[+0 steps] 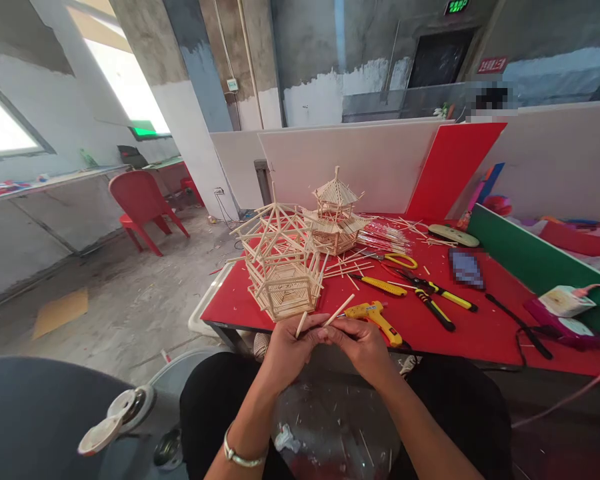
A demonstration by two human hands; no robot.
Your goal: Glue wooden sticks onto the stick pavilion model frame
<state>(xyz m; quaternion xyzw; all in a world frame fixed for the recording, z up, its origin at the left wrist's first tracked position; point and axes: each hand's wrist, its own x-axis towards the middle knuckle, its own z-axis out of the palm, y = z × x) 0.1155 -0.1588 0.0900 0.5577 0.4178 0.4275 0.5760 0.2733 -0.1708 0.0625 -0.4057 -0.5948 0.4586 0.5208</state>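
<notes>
Just over the table's front edge, my two hands meet at the fingertips. My left hand [291, 347] is closed on a thin wooden stick [301, 325], whose short end pokes up between the fingers. A second wooden stick [341, 309] slants up to the right from the pinched fingers of my right hand [363, 343]. The sticks' lower ends are hidden by the fingers. Right behind the hands stands an open pavilion frame [285, 267] built of such sticks. A yellow glue gun [377, 319] lies beside my right hand.
A tiered stick pagoda [337, 217] stands farther back. Loose sticks, bagged sticks [387, 237], scissors [400, 260], a yellow utility knife [383, 286] and pliers [433, 307] lie on the red table [337, 303]. A green panel [535, 260] borders the right. A bin [135, 408] stands lower left.
</notes>
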